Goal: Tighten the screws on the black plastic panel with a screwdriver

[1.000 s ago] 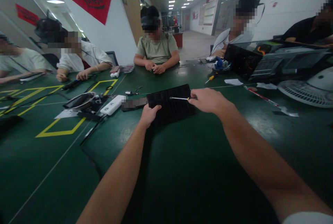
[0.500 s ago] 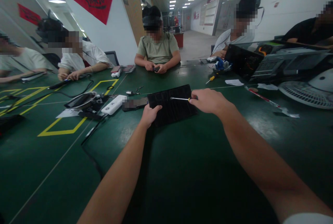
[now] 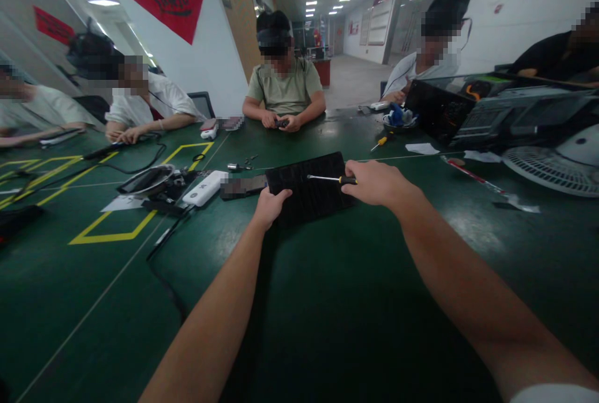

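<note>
My left hand [image 3: 271, 206] grips the left edge of a flat black panel [image 3: 313, 200], its thumb lying over the near face. The panel is tilted above the green table, with ridges or compartments faintly visible on it. In my right hand [image 3: 377, 183] is a screwdriver [image 3: 327, 178] with a black and yellow handle, held between thumb and fingers. Its metal shaft points left across the panel, and the tip is over the panel's upper middle. Whether the tip touches the surface I cannot tell.
Left of the panel lie a phone [image 3: 243, 186], a white power bank [image 3: 206, 189] and a round-rimmed part [image 3: 147, 179] with cables. Another screwdriver [image 3: 382, 142], paper [image 3: 422, 149], a fan [image 3: 552, 169] and a computer case [image 3: 510, 116] are on the right. Several people sit around the table [image 3: 327, 303].
The fingers of my right hand have shifted on the screwdriver, so more of its handle shows. My left hand and the panel stay almost in place.
</note>
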Demonstrator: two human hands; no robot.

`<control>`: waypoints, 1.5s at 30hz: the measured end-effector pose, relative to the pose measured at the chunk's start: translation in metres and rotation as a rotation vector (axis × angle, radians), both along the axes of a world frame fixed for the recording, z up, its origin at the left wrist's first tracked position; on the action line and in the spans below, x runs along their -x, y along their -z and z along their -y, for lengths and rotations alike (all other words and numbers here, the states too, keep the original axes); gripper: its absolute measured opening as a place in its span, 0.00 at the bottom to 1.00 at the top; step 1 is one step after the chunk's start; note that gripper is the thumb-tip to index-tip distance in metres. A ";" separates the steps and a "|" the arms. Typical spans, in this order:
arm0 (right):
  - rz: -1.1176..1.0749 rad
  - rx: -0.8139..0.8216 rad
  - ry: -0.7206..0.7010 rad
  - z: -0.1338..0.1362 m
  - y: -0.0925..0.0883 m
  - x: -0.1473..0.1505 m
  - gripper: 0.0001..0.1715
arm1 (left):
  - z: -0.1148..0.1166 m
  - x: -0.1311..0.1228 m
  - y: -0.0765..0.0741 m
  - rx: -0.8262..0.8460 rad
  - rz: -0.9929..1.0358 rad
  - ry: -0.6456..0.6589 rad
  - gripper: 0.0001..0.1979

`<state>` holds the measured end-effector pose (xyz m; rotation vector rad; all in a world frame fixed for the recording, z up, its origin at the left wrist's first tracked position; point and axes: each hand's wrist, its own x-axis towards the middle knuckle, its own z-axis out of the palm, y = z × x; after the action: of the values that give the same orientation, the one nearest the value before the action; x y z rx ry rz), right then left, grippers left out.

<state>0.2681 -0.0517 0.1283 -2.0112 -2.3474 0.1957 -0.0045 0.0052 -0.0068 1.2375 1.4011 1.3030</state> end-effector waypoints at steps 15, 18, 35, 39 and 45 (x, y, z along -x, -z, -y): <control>-0.008 0.006 -0.020 0.001 -0.002 -0.001 0.15 | -0.002 0.003 0.004 -0.006 -0.001 0.001 0.19; -0.009 0.007 -0.019 0.002 -0.003 -0.001 0.15 | -0.003 0.003 0.004 -0.007 -0.011 -0.001 0.19; -0.011 0.014 -0.010 0.002 -0.003 0.000 0.20 | 0.001 0.000 -0.002 0.018 -0.001 -0.013 0.18; -0.014 0.046 -0.009 0.000 -0.004 0.000 0.25 | 0.003 -0.001 -0.004 0.018 0.013 -0.007 0.19; -0.027 0.084 -0.005 -0.001 -0.006 0.000 0.27 | 0.001 0.000 -0.002 0.031 0.016 -0.017 0.20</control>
<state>0.2681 -0.0510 0.1342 -2.0246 -2.3667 0.3251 -0.0046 0.0040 -0.0052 1.1950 1.4185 1.2955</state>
